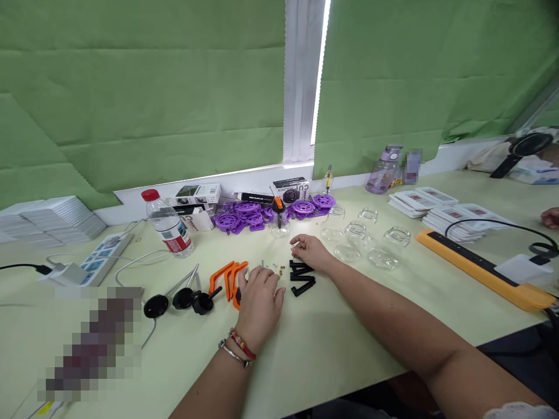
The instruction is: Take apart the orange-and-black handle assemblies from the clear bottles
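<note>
Between front and back edges of the tabletop: left hand, palm down, just beside orange handles, grip impossible to tell; right hand, fingers bent, beside black handles, hold likewise unclear. Nearer the back edge: purple discs.

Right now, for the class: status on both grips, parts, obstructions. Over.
Left grip partly hiding orange pieces. Right grip by black parts. Holds unclear. Purple pieces further back, apart from both.

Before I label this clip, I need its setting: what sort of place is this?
Probably a small assembly or packing workspace: loose orange pieces, black pieces and purple plastic parts lie grouped on one table, with clear jars and printed boxes.
</note>
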The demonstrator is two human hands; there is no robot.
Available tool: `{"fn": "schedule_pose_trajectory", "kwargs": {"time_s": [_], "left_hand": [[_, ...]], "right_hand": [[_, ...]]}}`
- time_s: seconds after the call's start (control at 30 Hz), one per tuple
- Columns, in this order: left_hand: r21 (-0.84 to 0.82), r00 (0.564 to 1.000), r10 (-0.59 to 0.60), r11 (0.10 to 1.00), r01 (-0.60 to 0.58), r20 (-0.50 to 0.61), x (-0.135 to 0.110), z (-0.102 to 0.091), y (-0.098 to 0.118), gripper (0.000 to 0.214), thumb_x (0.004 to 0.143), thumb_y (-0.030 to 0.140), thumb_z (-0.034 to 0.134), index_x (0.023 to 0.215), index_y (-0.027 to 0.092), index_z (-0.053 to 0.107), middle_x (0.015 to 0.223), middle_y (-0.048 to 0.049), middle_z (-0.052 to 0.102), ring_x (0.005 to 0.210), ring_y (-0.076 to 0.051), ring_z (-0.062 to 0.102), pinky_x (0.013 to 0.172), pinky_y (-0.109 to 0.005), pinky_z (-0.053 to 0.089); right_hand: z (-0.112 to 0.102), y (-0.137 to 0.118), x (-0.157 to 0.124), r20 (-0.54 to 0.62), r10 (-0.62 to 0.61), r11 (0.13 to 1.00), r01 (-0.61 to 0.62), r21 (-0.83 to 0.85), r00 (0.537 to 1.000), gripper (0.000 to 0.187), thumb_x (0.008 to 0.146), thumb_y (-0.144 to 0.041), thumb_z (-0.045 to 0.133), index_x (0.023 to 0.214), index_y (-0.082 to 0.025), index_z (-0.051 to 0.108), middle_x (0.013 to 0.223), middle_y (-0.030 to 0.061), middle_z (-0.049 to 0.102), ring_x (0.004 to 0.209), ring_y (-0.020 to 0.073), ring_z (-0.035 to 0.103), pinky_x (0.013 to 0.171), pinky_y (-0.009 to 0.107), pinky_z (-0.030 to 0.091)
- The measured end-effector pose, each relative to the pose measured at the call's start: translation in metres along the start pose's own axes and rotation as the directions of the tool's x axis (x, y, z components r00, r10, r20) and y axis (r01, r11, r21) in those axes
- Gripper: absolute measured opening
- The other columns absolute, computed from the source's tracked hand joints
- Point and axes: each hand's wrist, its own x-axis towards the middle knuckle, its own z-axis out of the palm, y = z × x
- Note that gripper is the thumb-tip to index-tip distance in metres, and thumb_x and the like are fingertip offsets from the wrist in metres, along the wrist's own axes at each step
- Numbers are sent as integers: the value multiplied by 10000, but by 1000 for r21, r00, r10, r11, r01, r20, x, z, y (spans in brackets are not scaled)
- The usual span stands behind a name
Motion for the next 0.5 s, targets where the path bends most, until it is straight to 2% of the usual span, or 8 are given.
{"fn": "schedule_pose_trajectory", "kwargs": {"time_s": [0.17, 0.5], "left_hand": [[-14, 1000, -2, 1000, 2, 17, -1, 1, 0, 124, 835, 201, 525, 909, 210, 623, 983, -48, 637, 1014, -236, 517, 1016, -516, 210], [-8, 1000, 0, 1000, 0, 28, 0, 1, 0, 121, 830, 193, 524, 900, 212, 620, 978, -47, 641, 1019, -242, 514, 1019, -524, 209]], "right_hand": [[-1, 6, -5, -7, -98, 995, 98, 14, 995, 216, 758, -262, 577, 964, -196, 568, 732, -8, 648, 695, 129, 615, 660, 250, 453], [-1, 2, -8, 1, -99, 994, 99, 45, 995, 194, 733, -248, 581, 920, -196, 563, 696, -23, 614, 633, 115, 572, 605, 232, 436]]}}
